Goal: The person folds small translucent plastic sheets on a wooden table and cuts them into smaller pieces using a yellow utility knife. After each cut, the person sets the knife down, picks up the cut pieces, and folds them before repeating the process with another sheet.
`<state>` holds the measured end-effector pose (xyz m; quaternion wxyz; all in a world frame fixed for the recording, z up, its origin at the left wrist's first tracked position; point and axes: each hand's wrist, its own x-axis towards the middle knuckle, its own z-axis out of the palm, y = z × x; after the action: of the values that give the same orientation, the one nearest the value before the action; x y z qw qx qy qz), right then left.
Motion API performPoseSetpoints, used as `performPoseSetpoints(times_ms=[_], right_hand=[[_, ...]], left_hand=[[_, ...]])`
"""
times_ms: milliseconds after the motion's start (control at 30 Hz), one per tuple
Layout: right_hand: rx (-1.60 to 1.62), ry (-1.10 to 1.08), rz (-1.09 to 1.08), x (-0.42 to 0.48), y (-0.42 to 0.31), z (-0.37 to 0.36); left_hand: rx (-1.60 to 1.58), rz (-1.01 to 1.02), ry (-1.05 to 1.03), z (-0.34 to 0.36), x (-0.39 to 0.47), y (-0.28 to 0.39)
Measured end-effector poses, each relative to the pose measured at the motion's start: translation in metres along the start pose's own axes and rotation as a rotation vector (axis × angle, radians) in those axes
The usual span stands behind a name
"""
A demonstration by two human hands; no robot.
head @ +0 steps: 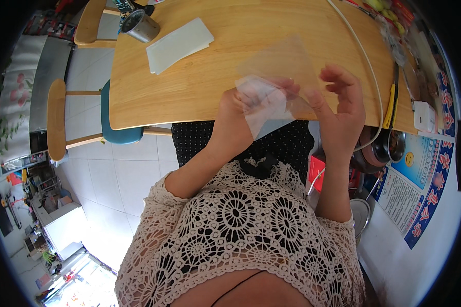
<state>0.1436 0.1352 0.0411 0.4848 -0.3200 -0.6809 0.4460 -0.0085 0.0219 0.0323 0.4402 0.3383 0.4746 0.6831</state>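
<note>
My left hand is closed on a thin translucent sheet, plastic or paper, over the table's near edge. One part of the sheet rises in a point over the tabletop, while a whiter folded part hangs below the fingers. Just right of it, my right hand is raised with fingers curled and apart; its thumb is close to the sheet's edge, and I cannot tell whether they touch. A stack of whitish rectangular sheets lies farther back on the left of the wooden table.
A metal cup stands at the back left. On the right, a white cable crosses the tabletop near a yellow utility knife and a white adapter. A chair with a teal seat is at the table's left side.
</note>
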Motion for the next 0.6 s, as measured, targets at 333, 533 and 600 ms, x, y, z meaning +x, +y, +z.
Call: performPoseSetpoints(times_ms=[333, 533, 600], right_hand=[[-0.376, 0.013, -0.339, -0.013, 0.003, 0.008], [-0.57, 0.053, -0.682, -0.01, -0.001, 0.004], [-0.42, -0.033, -0.613, -0.012, 0.004, 0.007]], left_hand=[[-0.047, -0.018, 0.02, -0.001, 0.0, -0.001], [-0.13, -0.048, 0.019, -0.005, 0.0, -0.006], [-0.133, -0.048, 0.04, -0.005, 0.0, -0.007]])
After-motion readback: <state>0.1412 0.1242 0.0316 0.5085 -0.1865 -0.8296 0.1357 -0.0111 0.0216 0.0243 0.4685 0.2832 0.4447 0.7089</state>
